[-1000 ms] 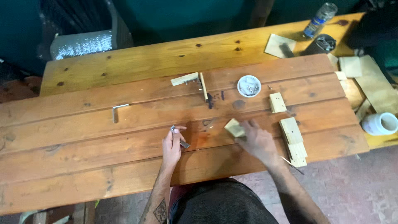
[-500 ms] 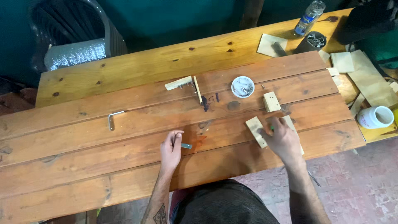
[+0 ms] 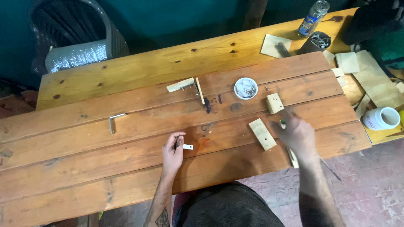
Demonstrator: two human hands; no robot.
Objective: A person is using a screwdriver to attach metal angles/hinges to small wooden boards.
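Two bare hands are working low in the frame: left hand (image 3: 173,151) fingers are pinching a small, stiff, light white metal bracket (image 3: 187,146) on the wooden tabletop (image 3: 126,168), best held by its edges, while the blurred right hand (image 3: 299,134) is hovering beside a pale rectangular wooden block (image 3: 262,133), its fingers' state unclear.

Blue-labelled clear bottle (image 3: 313,17) far right; red-labelled white tub (image 3: 381,119) at right edge.

Warm orange-brown wooden table (image 3: 126,168) with dark knots. Pale, unpainted wood blocks (image 3: 262,134). White round dish (image 3: 245,88) holding silvery metal bits. Silver L-shaped bracket (image 3: 113,122). White cup (image 3: 382,118) with red marking. Clear bottle (image 3: 313,17) with blue label. Dark teal wall (image 3: 176,21). Dark grey chair (image 3: 71,33) with glittery silver cushion.
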